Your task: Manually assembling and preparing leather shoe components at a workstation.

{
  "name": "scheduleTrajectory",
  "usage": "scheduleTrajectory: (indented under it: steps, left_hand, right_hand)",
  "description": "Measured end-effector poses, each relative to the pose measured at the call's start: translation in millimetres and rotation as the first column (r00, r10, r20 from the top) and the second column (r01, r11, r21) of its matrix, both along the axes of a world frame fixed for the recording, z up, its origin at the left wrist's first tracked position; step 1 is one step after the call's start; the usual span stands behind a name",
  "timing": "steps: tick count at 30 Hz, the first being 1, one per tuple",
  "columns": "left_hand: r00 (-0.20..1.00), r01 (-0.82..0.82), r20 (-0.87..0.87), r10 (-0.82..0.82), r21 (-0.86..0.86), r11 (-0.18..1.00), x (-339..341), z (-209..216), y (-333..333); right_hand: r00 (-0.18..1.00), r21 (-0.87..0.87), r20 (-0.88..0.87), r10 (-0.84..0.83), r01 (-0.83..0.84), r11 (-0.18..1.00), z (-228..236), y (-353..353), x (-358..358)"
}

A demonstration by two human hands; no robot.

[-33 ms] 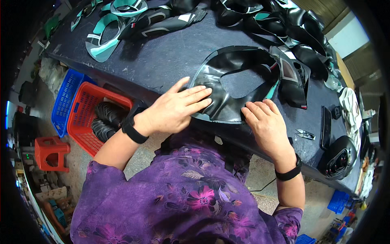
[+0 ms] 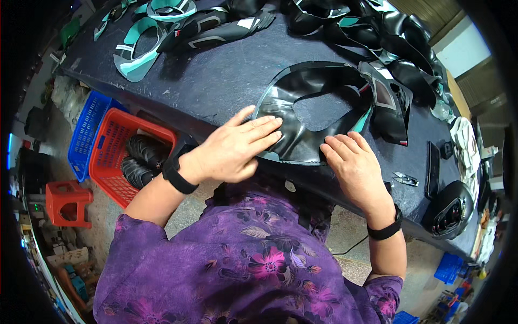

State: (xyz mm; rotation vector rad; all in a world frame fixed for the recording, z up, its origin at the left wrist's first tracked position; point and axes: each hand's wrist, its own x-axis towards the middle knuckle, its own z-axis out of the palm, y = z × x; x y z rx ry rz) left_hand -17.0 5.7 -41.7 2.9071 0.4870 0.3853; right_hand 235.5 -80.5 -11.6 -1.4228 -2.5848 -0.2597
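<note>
1. Rests left hand (image 2: 226, 150) flat and unclenched over the 8 o'clock part of the black curved piece (image 2: 299, 146), perhaps to stop it sliding.
2. Has that piece lying on the dark table (image 2: 216, 81) by its near edge, presumably for both hands' easy reach.
3. Curls right hand (image 2: 353, 164) over its rim near 5 o'clock, likely steadying; cannot tell whether pinching.
4. Has snips (image 2: 406, 179) at 4 o'clock from it, probably for right-hand reach.

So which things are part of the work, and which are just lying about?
Part of the work:
black curved piece
left hand, fingers on it
right hand, at its near edge

Probably just lying about:
red stool
red basket
blue basket
</note>
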Motion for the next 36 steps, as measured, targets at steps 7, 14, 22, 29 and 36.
scheduleTrajectory:
  steps: [7,14,22,29,36]
  left_hand:
    - [0.928,-0.112,0.344,0.143,-0.106,0.988,30.4,-18.4,-11.6]
    - [0.906,-0.129,0.396,0.15,-0.079,0.988,38.1,-30.8,-7.6]
    - [0.918,-0.16,0.369,0.147,0.003,0.987,40.7,-31.4,-9.2]
    - [0.914,-0.151,0.379,0.146,-0.018,0.988,42.1,-29.8,-7.2]
    - [0.927,-0.133,0.346,0.141,-0.048,0.99,39.9,-27.8,-5.2]
  right_hand:
    - [0.996,-0.068,0.04,0.079,-0.076,0.995,10.8,8.6,-2.9]
    - [0.997,-0.099,0.002,0.081,-0.08,0.992,12.4,17.3,6.3]
    - [0.974,-0.053,-0.193,0.114,-0.127,0.991,-7.3,24.7,10.6]
    - [0.853,-0.033,-0.515,-0.084,0.079,0.996,-10.2,29.6,9.7]
    - [0.83,-0.083,-0.53,-0.172,0.151,0.985,-16.8,24.4,13.5]
